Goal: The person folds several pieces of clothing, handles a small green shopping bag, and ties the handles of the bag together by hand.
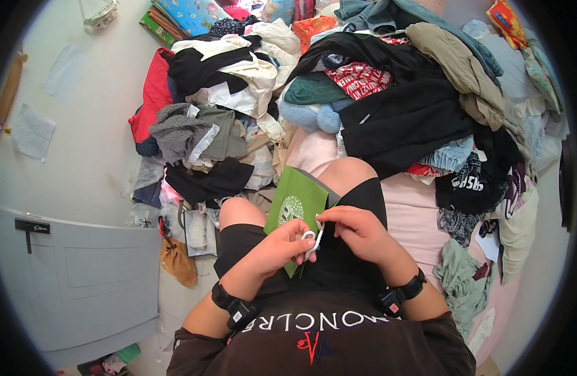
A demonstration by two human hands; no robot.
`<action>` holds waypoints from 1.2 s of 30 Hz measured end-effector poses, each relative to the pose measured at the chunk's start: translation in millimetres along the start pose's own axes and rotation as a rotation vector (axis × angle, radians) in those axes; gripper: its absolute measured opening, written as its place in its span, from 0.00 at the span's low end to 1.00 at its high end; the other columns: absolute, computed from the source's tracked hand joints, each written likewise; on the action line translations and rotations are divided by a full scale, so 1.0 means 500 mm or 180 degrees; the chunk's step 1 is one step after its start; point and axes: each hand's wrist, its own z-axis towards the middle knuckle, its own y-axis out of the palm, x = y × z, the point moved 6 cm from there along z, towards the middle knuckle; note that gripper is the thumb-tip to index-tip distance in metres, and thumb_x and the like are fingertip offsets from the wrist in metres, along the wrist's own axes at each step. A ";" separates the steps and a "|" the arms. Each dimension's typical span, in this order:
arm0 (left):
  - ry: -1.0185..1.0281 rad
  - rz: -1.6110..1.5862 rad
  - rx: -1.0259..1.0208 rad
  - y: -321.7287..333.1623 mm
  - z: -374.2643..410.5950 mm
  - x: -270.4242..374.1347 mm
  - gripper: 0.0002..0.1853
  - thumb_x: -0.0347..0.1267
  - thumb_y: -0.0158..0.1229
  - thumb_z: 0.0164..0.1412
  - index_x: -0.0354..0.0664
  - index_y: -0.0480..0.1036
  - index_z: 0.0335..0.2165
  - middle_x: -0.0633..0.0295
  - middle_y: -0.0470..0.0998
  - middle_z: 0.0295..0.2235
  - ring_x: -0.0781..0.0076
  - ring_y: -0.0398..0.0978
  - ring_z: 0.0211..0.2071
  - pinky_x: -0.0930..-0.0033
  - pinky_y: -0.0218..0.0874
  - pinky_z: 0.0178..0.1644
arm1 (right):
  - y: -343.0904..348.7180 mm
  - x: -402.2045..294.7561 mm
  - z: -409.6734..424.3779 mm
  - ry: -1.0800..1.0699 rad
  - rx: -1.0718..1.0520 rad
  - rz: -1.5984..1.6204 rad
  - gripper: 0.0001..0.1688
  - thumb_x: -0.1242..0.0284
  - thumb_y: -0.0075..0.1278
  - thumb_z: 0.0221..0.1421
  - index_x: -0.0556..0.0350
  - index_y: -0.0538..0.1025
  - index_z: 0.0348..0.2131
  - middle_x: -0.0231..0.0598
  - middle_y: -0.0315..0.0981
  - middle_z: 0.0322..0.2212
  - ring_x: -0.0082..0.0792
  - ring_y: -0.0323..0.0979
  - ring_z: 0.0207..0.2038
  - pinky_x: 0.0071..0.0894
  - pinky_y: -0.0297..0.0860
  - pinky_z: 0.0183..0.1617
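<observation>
A green paper gift bag (295,197) with a pale round printed design lies tilted on my lap, between my knees. My left hand (290,244) pinches a white cord (309,235) that loops around its fingertips, just over the bag's near part. At the bag's right edge, my right hand (352,230) has thumb and forefinger at the cord's other stretch, near where it meets the bag. The undersides of both hands' fingers are partly hidden. Each wrist wears a black strap with a small device.
Piled clothes stand ahead on both sides: black garments (406,127), a grey dotted garment (180,131) and a red one (152,94). A pink sheet (406,211) lies under me. To the left are a brown drawstring pouch (178,263) and a grey door (105,282).
</observation>
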 end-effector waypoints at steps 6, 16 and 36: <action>-0.0011 -0.0231 -0.0102 0.008 -0.005 0.005 0.14 0.27 0.62 0.59 0.38 0.69 0.42 0.64 0.76 0.31 0.79 0.75 0.30 0.78 0.66 0.34 | 0.032 -0.031 0.011 -0.1097 -0.0041 -0.1426 0.19 0.87 0.54 0.41 0.58 0.76 0.38 0.45 0.74 0.39 0.48 0.74 0.38 0.39 0.72 0.42; -0.0064 0.0651 -0.0419 -0.017 -0.057 0.023 0.11 0.27 0.65 0.57 0.34 0.73 0.38 0.67 0.77 0.30 0.82 0.72 0.31 0.78 0.65 0.37 | 0.013 0.023 -0.017 -0.0471 0.0637 0.0244 0.07 0.82 0.53 0.57 0.56 0.70 0.35 0.43 0.66 0.45 0.30 0.67 0.39 0.26 0.67 0.44; 0.1381 0.1605 0.0777 -0.004 -0.092 0.096 0.14 0.32 0.49 0.71 0.33 0.78 0.40 0.58 0.81 0.36 0.70 0.78 0.38 0.71 0.67 0.48 | 0.061 0.023 0.017 -0.0047 -0.0140 0.0192 0.09 0.75 0.56 0.55 0.59 0.76 0.37 0.35 0.74 0.25 0.25 0.71 0.28 0.27 0.68 0.34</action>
